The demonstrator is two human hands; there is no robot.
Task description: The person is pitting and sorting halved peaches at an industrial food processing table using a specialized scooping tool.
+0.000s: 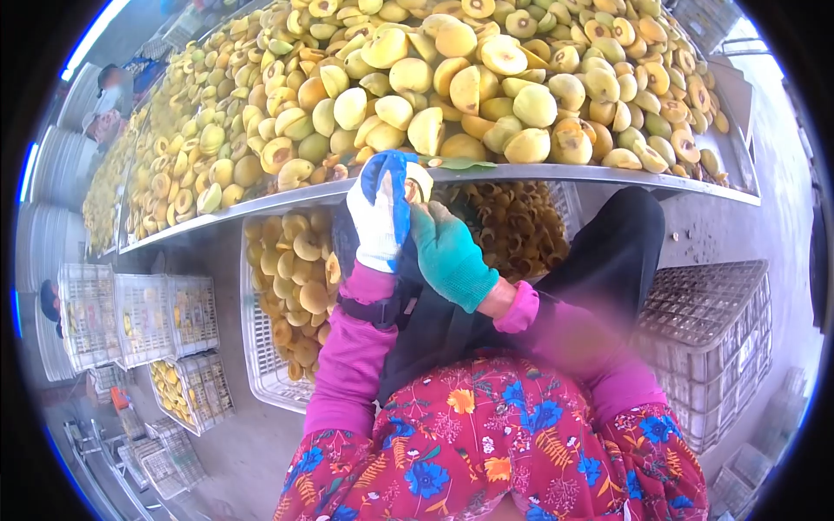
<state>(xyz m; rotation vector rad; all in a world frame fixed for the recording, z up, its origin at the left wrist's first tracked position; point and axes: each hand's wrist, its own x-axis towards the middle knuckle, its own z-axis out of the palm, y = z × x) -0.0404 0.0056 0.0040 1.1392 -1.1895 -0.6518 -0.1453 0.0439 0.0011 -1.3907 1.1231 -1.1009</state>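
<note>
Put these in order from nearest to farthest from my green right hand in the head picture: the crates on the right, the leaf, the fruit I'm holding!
From the right hand:
1. Fruit: just in front of it, in the left hand.
2. Leaf: a bit farther ahead, at the table's near edge.
3. Crates: farthest, off to the right.

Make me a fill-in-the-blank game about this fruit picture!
1. The left hand, in a white and ____ glove, holds a piece of fruit.
2. A flat green ____ lies at the table edge.
3. The shirt has big blue ____.
4. Beside the ____ leg sits a basket of yellow fruit.

Missing: blue; leaf; flowers; left.
</note>
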